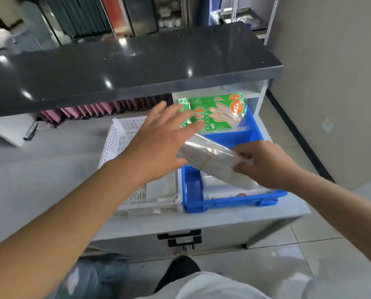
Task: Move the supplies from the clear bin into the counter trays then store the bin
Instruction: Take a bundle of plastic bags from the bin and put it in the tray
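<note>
My right hand (264, 165) is shut on a clear plastic bundle (210, 158) bound with a rubber band, held tilted over the blue tray (229, 201). My left hand (156, 145) hovers open with fingers spread above the white perforated tray (124, 134). Its fingertips reach the left edge of a green glove packet (219, 113), which leans at the back of the blue tray. More clear packets lie in the front of the blue tray, partly hidden under the bundle. The clear bin (89, 277) shows blurred at the bottom, low by my legs.
Both trays sit side by side on a grey lower counter (39, 169) under a dark glossy top ledge (115, 67). Pink folders (106, 108) stand under the ledge, and a black marker (31, 130) lies at left. A wall is close on the right.
</note>
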The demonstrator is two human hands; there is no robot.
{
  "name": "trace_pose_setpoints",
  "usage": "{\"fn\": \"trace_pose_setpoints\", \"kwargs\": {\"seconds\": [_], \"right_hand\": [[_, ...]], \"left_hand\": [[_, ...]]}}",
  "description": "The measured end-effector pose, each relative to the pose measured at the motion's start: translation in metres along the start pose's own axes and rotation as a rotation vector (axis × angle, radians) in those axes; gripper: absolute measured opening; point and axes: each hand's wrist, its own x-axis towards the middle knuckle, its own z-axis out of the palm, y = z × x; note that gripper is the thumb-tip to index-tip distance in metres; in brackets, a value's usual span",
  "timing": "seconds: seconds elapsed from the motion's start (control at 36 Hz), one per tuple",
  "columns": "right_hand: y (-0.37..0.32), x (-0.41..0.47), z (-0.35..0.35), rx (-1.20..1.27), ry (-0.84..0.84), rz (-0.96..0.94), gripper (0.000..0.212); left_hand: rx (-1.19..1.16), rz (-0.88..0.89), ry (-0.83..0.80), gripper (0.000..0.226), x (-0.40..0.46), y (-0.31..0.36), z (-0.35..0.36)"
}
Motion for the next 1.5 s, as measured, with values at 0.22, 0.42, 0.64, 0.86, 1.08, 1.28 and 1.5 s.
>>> {"fn": "trace_pose_setpoints", "kwargs": {"seconds": [0.22, 0.42, 0.64, 0.86, 1.08, 1.28, 1.5], "right_hand": [[0.015, 0.061, -0.016, -0.371, 0.014, -0.02, 0.03], [0.046, 0.105, -0.001, -0.441, 0.032, 0.187, 0.04], [0.086, 0.116, 0.056, -0.503, 0.041, 0.163, 0.044], [0.105, 0.12, 0.072, -0.464, 0.041, 0.106, 0.048], [0.124, 0.137, 0.044, -0.343, -0.322, 0.156, 0.044], [0.131, 0.152, 0.035, -0.241, -0.068, 0.062, 0.053], [0.156, 0.118, 0.086, -0.283, -0.183, -0.057, 0.065]], "left_hand": [[-0.004, 0.01, -0.167, 0.045, 0.069, -0.029, 0.041], [-0.161, -0.077, -0.175, 0.033, 0.106, -0.043, 0.096], [-0.228, -0.152, -0.233, 0.034, 0.105, -0.035, 0.167], [-0.225, -0.158, -0.267, 0.033, 0.106, -0.028, 0.193], [-0.487, -0.273, -0.471, 0.045, 0.112, -0.037, 0.191], [-0.404, -0.541, -0.212, 0.054, 0.116, -0.033, 0.176], [-0.214, -0.495, -0.372, 0.067, 0.081, 0.011, 0.206]]}}
